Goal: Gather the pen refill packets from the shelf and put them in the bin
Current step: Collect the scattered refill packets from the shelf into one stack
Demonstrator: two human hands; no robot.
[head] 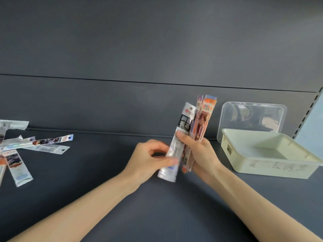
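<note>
Both hands met over the middle of the shelf (104,172), w/ a bundle of pen refill packets (201,123) stood nearly upright between them. Right hand (201,154) was closed round the lower half of the bundle, thumb across the front; left hand (148,159) pinched the bottom end of the silver-and-black packet (181,137) at the front of the stack, thumb & fingers shut on it. That packet sat a bit askew vs. the orange ones behind it, so prob. being squared up into the stack. More loose packets (43,144) lay scattered at the shelf's left edge, not yet gathered. The bin (244,165), cream plastic & looking empty, stood at the right end of the shelf, near the right hand; a clear lid (227,119) leaned on the back panel just behind it. Handling: packets looked light, thin, glossy film, so slippery against each other & likely to fan out or slide from a loose stack. Somewhat stiff lengthwise from the refills inside, but bendy. Best held mid-length across the whole bundle, firm squeeze, not by the hang-hole tops.
</note>
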